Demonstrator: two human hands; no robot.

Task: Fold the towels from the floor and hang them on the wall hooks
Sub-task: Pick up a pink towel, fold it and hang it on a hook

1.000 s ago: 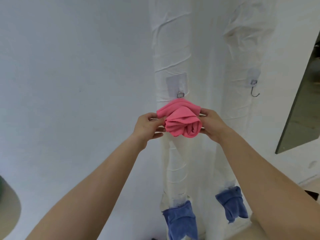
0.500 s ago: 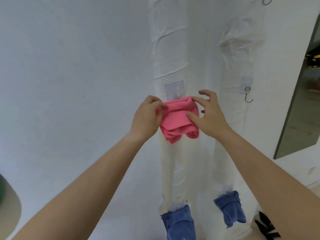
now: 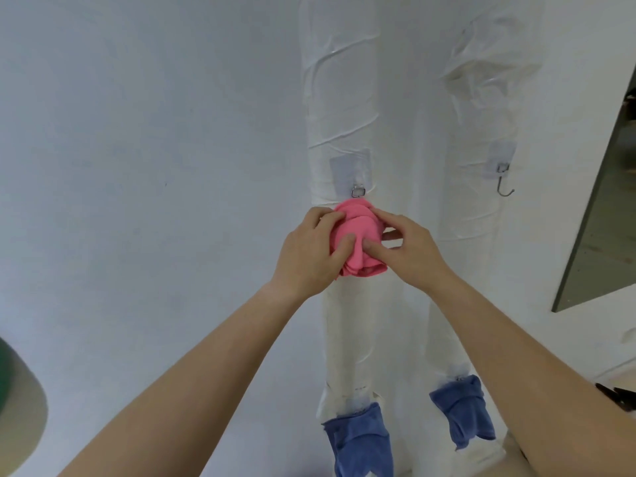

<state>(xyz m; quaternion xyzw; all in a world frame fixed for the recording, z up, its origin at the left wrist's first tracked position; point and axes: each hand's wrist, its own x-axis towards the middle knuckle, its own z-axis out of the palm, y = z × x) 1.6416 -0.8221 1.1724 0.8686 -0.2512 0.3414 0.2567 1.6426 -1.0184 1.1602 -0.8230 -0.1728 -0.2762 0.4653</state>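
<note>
Both hands, left (image 3: pixel 309 251) and right (image 3: pixel 404 251), grip a bunched pink towel (image 3: pixel 358 242) against the white wall (image 3: pixel 155 166), just below a hook (image 3: pixel 358 191). A second hook (image 3: pixel 504 180) hangs bare to the right. Two blue towels (image 3: pixel 359 442) (image 3: pixel 463 407) hang lower down, and a grey panel (image 3: pixel 602 235) stands at right.

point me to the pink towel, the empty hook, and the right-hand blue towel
pink towel (image 3: pixel 358 235), head view, bunched middle between both hands
empty hook (image 3: pixel 504 187), head view, bare metal shank below its clear pad
right blue towel (image 3: pixel 463 413), head view, middle of the hanging cloth
</note>
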